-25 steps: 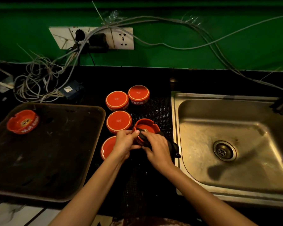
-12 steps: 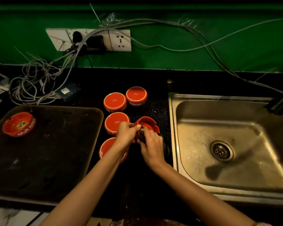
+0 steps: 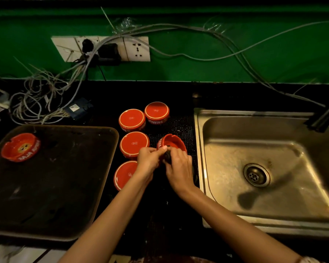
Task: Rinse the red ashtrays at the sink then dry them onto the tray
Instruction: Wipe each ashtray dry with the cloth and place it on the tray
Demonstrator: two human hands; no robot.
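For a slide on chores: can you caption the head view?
Left hand and right hand wipe a red ashtray with a dark cloth between tray and sink; four other ashtrays sit upside down.

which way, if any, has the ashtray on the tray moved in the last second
No. The ashtray sits upright in the same far-left corner of the tray as before. Only the camera view has shifted.

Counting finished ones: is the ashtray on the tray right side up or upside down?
Right side up: the ashtray on the tray shows its bowl and rim notches facing up.
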